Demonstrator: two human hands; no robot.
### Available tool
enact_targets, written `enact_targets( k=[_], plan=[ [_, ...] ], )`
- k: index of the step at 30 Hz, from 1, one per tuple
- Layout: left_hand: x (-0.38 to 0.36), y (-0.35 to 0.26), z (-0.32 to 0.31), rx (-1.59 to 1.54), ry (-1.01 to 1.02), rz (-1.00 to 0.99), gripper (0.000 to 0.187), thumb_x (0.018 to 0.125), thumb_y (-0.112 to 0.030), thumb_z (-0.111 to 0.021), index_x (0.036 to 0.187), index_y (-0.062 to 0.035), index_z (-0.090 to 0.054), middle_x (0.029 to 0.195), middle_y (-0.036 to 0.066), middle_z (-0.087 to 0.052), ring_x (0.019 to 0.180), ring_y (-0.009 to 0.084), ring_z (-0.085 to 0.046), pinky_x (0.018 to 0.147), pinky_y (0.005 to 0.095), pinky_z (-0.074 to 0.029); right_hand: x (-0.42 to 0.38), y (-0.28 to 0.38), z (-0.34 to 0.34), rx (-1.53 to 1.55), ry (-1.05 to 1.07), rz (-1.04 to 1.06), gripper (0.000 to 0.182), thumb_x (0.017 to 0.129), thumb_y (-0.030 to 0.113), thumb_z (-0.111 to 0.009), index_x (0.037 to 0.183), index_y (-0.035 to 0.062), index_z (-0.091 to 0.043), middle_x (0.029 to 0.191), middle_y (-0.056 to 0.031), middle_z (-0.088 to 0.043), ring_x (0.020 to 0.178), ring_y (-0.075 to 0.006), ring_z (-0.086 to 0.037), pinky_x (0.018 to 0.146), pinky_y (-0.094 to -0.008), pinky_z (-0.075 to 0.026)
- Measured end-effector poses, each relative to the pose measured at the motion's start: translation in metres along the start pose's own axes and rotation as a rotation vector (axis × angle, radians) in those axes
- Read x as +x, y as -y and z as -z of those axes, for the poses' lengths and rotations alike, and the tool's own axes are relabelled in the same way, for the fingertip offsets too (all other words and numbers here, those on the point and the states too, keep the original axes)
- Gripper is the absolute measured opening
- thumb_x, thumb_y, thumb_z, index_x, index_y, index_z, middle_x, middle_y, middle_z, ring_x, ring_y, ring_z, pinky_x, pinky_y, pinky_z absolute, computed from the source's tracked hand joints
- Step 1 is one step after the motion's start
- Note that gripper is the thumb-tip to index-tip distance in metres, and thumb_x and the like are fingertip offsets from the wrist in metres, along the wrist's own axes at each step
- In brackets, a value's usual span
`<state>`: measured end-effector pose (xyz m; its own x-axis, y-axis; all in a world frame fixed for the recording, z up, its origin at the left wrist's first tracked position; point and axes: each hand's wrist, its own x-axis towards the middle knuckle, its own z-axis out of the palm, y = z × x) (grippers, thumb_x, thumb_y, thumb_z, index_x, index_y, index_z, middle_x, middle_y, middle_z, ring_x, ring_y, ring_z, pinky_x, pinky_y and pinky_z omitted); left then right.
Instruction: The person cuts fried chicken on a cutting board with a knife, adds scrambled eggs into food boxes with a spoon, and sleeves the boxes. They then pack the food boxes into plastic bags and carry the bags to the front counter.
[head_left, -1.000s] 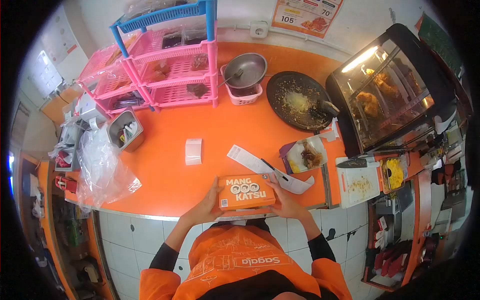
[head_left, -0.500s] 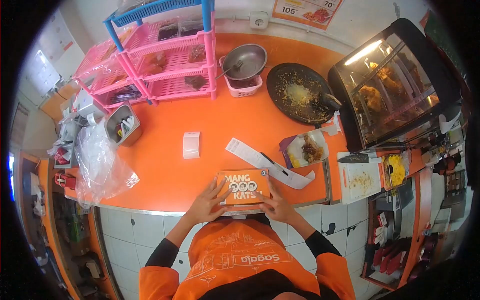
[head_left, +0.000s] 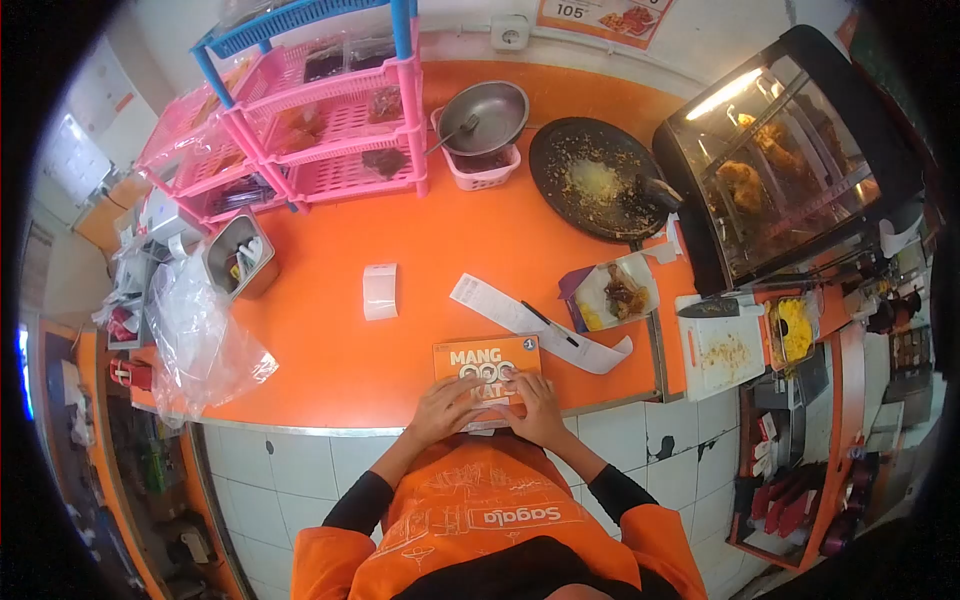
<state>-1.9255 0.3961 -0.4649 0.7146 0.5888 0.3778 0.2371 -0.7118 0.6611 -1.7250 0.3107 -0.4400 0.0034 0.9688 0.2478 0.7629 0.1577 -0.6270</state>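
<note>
An orange cardboard food box [head_left: 487,352] with large white lettering lies at the front edge of the orange counter. My left hand [head_left: 445,411] rests on its near left part, fingers bent over the lid and thumb at the front side. Close beside it, my right hand [head_left: 536,409] grips the near right part in the same way. A pale strip, perhaps a label [head_left: 490,410], shows between the thumbs at the box's front. Behind the box lies a long paper receipt [head_left: 483,296] with a black pen [head_left: 548,323] on it.
An open food carton [head_left: 612,291] stands right of the receipt. A stone mortar [head_left: 592,180], a lit display warmer [head_left: 770,165] and a cutting board with a knife [head_left: 722,355] are farther right. Left are a pink rack [head_left: 340,175], plastic bags [head_left: 205,330] and a small white paper [head_left: 380,291].
Both hands have slid inward from the box's sides to the middle of its near edge. Their fingers, spread before, are now closer together and bent. The box stays in place.
</note>
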Motion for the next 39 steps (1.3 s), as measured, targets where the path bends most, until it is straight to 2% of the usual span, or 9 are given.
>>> enact_targets(
  k=[6,13,16,20,23,25,32,35,39],
  plan=[
    [-0.004,0.012,-0.001,0.248,-0.037,-0.326,0.033,0.074,-0.014,-0.067,0.107,-0.0179,-0.069,0.119,0.005,-0.061,0.116,0.0249,-0.055,0.091,0.0380,-0.045,0.007,0.013,0.007,0.008,0.043,-0.116,0.040,0.087,0.020,-0.057,0.123,0.0062,-0.048,0.117,-0.0130,-0.051,0.109,-0.0306,-0.048,0.089,-0.0437,-0.036],
    [0.010,-0.031,0.023,0.203,0.030,-0.054,0.037,0.078,-0.017,-0.065,0.115,-0.0134,-0.064,0.119,0.008,-0.059,0.111,0.0241,-0.055,0.093,0.0411,-0.042,0.000,-0.003,0.004,0.032,-0.075,-0.134,0.033,0.088,0.004,-0.050,0.121,0.0056,-0.048,0.110,-0.0138,-0.051,0.107,-0.0303,-0.048,0.092,-0.0429,-0.034],
    [0.042,-0.061,0.021,0.169,-0.030,0.082,0.038,0.078,-0.016,-0.064,0.115,-0.0107,-0.063,0.116,0.010,-0.059,0.109,0.0248,-0.055,0.094,0.0431,-0.040,0.006,-0.049,0.034,0.107,-0.484,-0.007,0.025,0.090,0.004,-0.050,0.114,-0.0007,-0.047,0.110,-0.0177,-0.050,0.109,-0.0335,-0.046,0.098,-0.0454,-0.034],
    [0.116,-0.106,-0.038,-0.052,0.012,0.262,0.032,0.084,-0.020,-0.057,0.110,-0.0020,-0.061,0.110,0.018,-0.060,0.101,0.0345,-0.058,0.086,0.0469,-0.045,0.061,-0.147,0.129,-0.134,-0.861,-0.520,0.035,0.084,0.012,-0.062,0.114,-0.0013,-0.047,0.111,-0.0237,-0.048,0.108,-0.0410,-0.045,0.093,-0.0458,-0.037],
    [0.177,-0.096,-0.085,0.028,0.132,0.480,0.033,0.089,-0.026,-0.053,0.104,0.0027,-0.061,0.099,0.024,-0.062,0.091,0.0422,-0.060,0.078,0.0492,-0.048,0.070,-0.236,0.168,-0.287,-0.649,-0.472,0.045,0.083,0.018,-0.068,0.118,-0.0012,-0.047,0.110,-0.0218,-0.051,0.103,-0.0345,-0.052,0.087,-0.0426,-0.042],
    [0.195,-0.070,-0.117,0.141,0.218,0.628,0.037,0.090,-0.029,-0.051,0.100,0.0049,-0.061,0.091,0.027,-0.063,0.085,0.0454,-0.061,0.074,0.0502,-0.050,0.074,-0.276,0.185,0.330,-0.061,-0.612,0.060,0.081,0.032,-0.073,0.125,0.0017,-0.047,0.098,-0.0140,-0.058,0.091,-0.0234,-0.060,0.073,-0.0381,-0.050],
    [0.212,-0.031,-0.146,-0.257,0.146,0.836,0.041,0.091,-0.027,-0.048,0.080,0.0104,-0.059,0.080,0.033,-0.061,0.079,0.0463,-0.062,0.074,0.0512,-0.050,0.067,-0.295,0.171,0.537,-0.077,-0.691,0.060,0.088,0.037,-0.064,0.130,-0.0030,-0.047,0.085,-0.0089,-0.061,0.074,-0.0144,-0.062,0.042,-0.0279,-0.047],
    [0.218,-0.035,-0.151,-0.093,0.059,0.773,0.038,0.090,-0.024,-0.049,0.079,0.0107,-0.059,0.078,0.031,-0.062,0.076,0.0449,-0.063,0.072,0.0502,-0.051,0.073,-0.307,0.159,0.078,-0.071,-0.471,0.036,0.090,0.020,-0.059,0.116,-0.0044,-0.055,0.093,-0.0209,-0.063,0.066,-0.0307,-0.062,0.065,-0.0422,-0.050],
    [0.220,-0.021,-0.149,0.167,-0.045,0.607,0.032,0.089,-0.020,-0.051,0.077,0.0092,-0.058,0.071,0.026,-0.061,0.070,0.0409,-0.064,0.067,0.0474,-0.052,0.088,-0.277,0.183,-0.103,-0.189,-0.173,0.031,0.089,0.015,-0.056,0.112,-0.0053,-0.056,0.083,-0.0244,-0.060,0.065,-0.0377,-0.060,0.060,-0.0429,-0.047]
  ],
)
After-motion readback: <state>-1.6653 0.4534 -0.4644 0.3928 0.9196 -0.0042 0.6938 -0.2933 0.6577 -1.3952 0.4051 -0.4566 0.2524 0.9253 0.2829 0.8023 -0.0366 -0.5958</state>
